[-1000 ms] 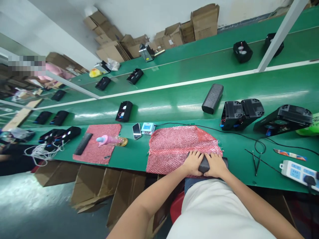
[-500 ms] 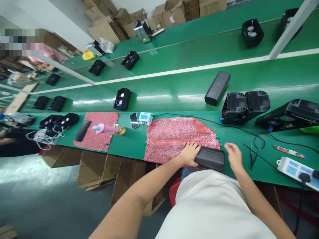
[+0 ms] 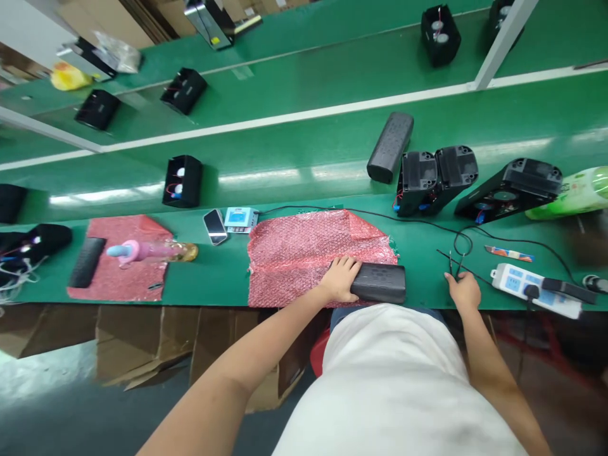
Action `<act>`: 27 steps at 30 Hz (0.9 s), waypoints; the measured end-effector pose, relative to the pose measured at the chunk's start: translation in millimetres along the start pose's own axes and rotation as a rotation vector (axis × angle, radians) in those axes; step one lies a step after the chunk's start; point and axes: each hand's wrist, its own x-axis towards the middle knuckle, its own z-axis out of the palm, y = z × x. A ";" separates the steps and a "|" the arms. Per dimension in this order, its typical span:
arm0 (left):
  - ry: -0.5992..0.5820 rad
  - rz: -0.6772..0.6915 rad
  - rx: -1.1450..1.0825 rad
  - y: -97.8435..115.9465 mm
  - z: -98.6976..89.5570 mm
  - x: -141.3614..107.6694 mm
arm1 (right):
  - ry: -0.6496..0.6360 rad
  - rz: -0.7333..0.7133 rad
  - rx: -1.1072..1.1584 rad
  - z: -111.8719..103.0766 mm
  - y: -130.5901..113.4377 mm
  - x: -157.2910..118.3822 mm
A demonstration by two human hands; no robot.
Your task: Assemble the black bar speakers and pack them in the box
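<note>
My left hand (image 3: 342, 278) rests on the left end of a dark grey speaker-like case (image 3: 381, 283), its fingers wrapped over that end. The case lies at the front edge of the green table, partly on a pink bubble-wrap sheet (image 3: 294, 253). To the right, my right hand (image 3: 463, 290) is closed at the lower end of black tweezers (image 3: 455, 265), whose tips point away from me. A thin black cable (image 3: 422, 221) runs behind the case and curls near the tweezers.
Several open black housings (image 3: 183, 182) stand on the benches. At the right are a utility knife (image 3: 510, 253), a power strip (image 3: 517, 285) and a green bottle (image 3: 574, 190). At the left are a phone (image 3: 215, 227), a small meter (image 3: 240, 219) and a pink bottle (image 3: 147, 251).
My right hand has moved right and down onto the tweezers and closed on them. My left hand stays on the case. The camera view has shifted right.
</note>
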 end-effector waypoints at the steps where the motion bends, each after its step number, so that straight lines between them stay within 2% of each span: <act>1: 0.009 0.005 0.002 1.3 1.8 -2.1 | -0.006 -0.022 -0.016 -2.3 -1.4 3.5; 4: 0.040 0.011 0.000 4.9 10.1 -9.1 | -0.041 -0.110 -0.083 -17.4 -0.3 4.2; 9: 0.093 -0.014 -0.021 10.5 24.1 -17.8 | -0.155 -0.218 -0.260 -50.5 3.9 -15.1; 14: 0.130 -0.030 -0.042 13.5 30.8 -20.3 | -0.227 -0.229 -0.479 -73.4 -9.2 -28.7; 21: 0.149 -0.019 -0.038 13.0 30.1 -19.5 | -0.289 -0.233 -0.665 -80.9 -42.8 -27.8; 27: 0.165 0.001 -0.026 11.8 27.5 -18.3 | -0.332 -0.230 -0.694 -80.9 -52.5 -23.7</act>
